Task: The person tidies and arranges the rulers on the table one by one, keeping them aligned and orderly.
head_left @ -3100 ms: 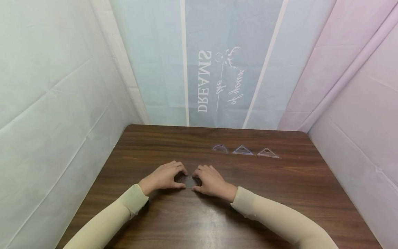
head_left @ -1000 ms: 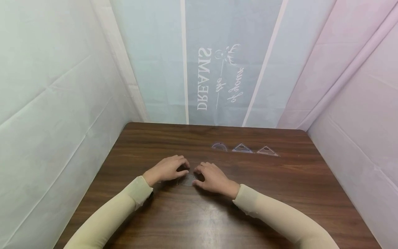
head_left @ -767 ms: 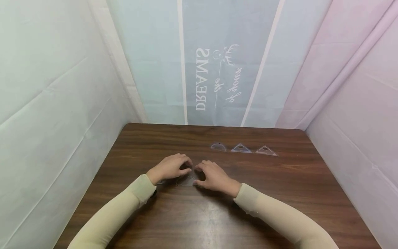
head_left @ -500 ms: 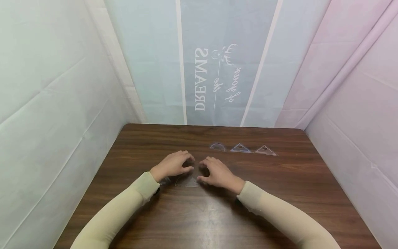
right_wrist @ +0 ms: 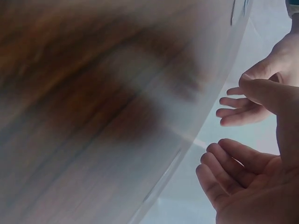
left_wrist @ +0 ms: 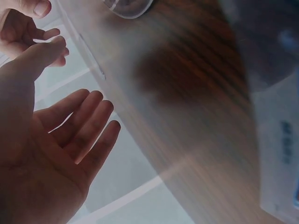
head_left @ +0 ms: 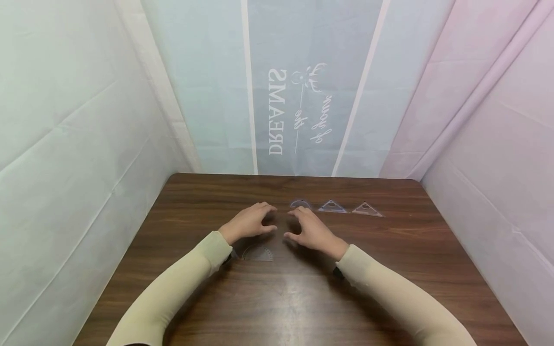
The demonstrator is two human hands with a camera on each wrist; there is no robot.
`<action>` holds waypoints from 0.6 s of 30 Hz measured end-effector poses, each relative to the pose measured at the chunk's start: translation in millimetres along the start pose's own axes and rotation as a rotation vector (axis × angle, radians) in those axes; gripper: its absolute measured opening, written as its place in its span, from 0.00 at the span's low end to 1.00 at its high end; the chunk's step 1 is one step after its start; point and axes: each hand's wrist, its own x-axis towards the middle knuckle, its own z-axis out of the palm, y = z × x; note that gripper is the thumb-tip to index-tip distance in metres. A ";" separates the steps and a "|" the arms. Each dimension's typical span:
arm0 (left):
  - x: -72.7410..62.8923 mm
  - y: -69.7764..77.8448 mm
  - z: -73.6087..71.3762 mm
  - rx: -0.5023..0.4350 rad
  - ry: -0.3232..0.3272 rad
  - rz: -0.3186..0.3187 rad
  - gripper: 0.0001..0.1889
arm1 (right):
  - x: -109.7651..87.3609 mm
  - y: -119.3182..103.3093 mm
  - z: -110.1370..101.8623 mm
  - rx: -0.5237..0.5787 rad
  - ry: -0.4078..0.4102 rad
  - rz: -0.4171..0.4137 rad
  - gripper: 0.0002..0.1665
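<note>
Left to right on the wood-grain counter: sliver of a clear piece by the left cuff, mostly covered, can't tell what. Left hand above the counter, fingers spread loosely, thumb apart. Near protractor lies flat, straight edge toward the person, nearer the person than both hands. Far protractor, partly behind right hand; that hand's also loosely spread. Then blue set square, clear set square, same row.
</note>
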 end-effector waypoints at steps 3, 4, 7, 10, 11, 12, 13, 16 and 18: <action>5.9 0.5 -0.4 -0.011 -0.007 -0.008 0.33 | 0.9 6.7 -3.0 0.002 0.005 0.006 0.43; 7.6 0.3 -0.4 -0.012 -0.010 -0.011 0.34 | 1.2 8.6 -4.0 0.002 0.003 0.014 0.43; 13.6 0.0 -2.8 -0.016 -0.017 -0.014 0.33 | 1.6 14.4 -7.5 0.011 -0.001 0.036 0.44; 20.3 0.0 -6.5 -0.008 -0.024 -0.015 0.33 | 3.0 20.2 -12.3 0.016 -0.006 0.058 0.44; 22.8 0.1 -7.8 -0.006 -0.026 -0.016 0.33 | 3.4 22.5 -14.0 0.016 -0.006 0.061 0.44; 25.4 -0.4 -8.2 -0.005 -0.029 -0.018 0.33 | 4.2 24.6 -15.8 0.017 -0.009 0.065 0.43; 27.4 -0.2 -8.9 -0.004 -0.029 -0.021 0.33 | 5.0 26.8 -17.2 0.015 -0.006 0.069 0.43; 32.7 0.4 -10.0 -0.005 -0.035 -0.028 0.33 | 7.4 33.1 -21.2 0.022 -0.002 0.089 0.43; 36.4 0.9 -9.9 -0.008 -0.036 -0.025 0.33 | 9.1 37.8 -23.0 0.028 0.010 0.104 0.43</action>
